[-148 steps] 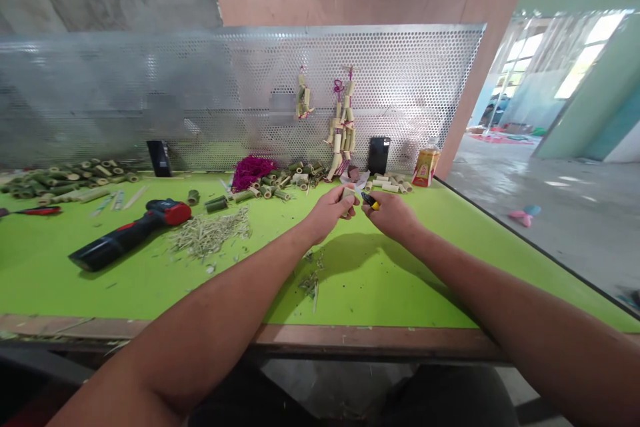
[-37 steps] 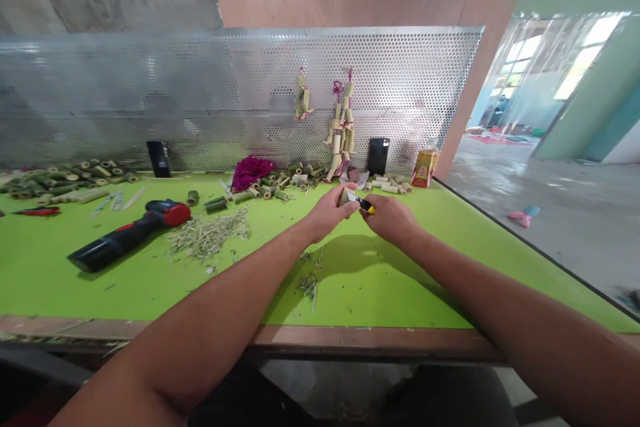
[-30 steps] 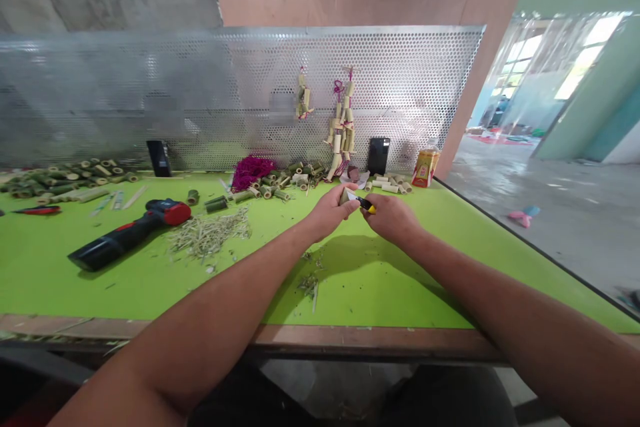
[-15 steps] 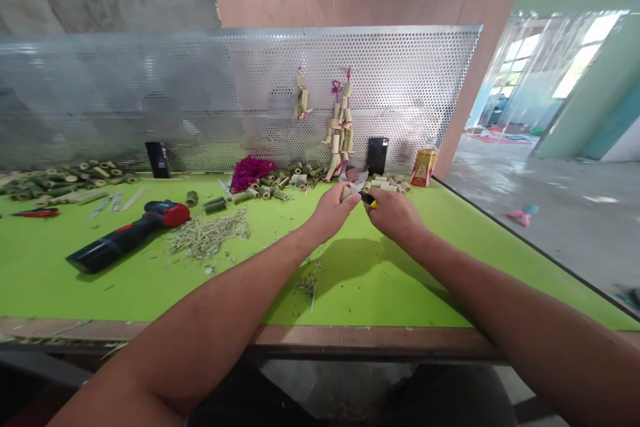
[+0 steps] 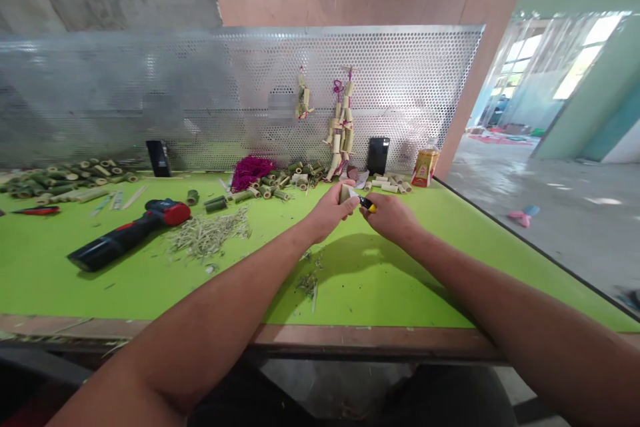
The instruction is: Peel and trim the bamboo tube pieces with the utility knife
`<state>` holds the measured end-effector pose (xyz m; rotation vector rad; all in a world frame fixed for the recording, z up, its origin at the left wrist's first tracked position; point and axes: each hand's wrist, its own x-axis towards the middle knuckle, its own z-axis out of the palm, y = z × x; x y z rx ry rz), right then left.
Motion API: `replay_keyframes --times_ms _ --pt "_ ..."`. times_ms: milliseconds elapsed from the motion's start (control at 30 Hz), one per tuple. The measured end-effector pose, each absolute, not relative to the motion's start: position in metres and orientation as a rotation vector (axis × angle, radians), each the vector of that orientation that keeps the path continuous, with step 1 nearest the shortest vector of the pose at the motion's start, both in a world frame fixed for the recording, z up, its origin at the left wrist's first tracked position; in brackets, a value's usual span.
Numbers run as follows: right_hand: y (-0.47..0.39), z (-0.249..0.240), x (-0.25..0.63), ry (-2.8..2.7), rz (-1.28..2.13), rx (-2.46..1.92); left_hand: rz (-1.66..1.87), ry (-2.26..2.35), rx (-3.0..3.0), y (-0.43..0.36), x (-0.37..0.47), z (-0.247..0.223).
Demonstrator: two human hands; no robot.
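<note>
Between the fingers of my left hand (image 5: 330, 210) is a short bamboo piece (image 5: 344, 194), partly covered by the fingers. My right hand (image 5: 393, 215) is closed round the black and yellow handle of a utility knife (image 5: 369, 204). Its pale blade reaches left to the bamboo, close by my left thumb; whether it cuts in cannot be made out. Both hands are above the green tabletop (image 5: 400, 280). Under my wrists lies a small heap of bamboo shavings (image 5: 307, 283).
Left lie a black and red cordless power tool (image 5: 130, 237), a larger shavings pile (image 5: 213, 233) and cut bamboo tubes (image 5: 65, 180). Behind are purple string (image 5: 250, 172), a phone (image 5: 377, 156) and a red-yellow carton (image 5: 424, 167). Strung bamboo figures (image 5: 343, 123) hang on the perforated metal panel (image 5: 415, 80).
The knife blade shows more plainly now beside the bamboo, and the bamboo has turned slightly in my left hand. Both hands stay in nearly the same place.
</note>
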<state>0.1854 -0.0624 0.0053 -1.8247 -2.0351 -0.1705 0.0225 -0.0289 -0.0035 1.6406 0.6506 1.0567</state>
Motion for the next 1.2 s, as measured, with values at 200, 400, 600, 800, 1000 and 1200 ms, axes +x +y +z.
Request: replay_keyframes --times_ms 200,400,600,800,1000,1200 --pt "-0.0652 0.0062 0.1837 -2.048 -0.22 -1.84 1.04 0.672 1.694 -0.0312 0.0239 -0.0039" --pt "-0.0653 0.0073 0.1837 -2.058 -0.207 -1.845 1.024 0.677 1.748 -0.031 0.0226 -0.0036" --pt "-0.0645 0.0058 0.1841 -2.047 -0.204 -1.835 1.024 0.716 1.784 -0.0306 0.0229 -0.0034" --pt "-0.0635 0.0048 0.1857 -2.056 -0.192 -1.809 1.037 0.752 1.802 -0.0306 0.0238 -0.0035" --pt "-0.0623 0.0036 0.1864 -2.076 -0.187 -1.791 1.038 0.755 1.774 -0.0332 0.024 -0.0016" --pt "-0.0627 0.0037 0.1855 -2.08 -0.164 -1.791 1.009 0.769 1.808 -0.0332 0.0238 -0.0021"
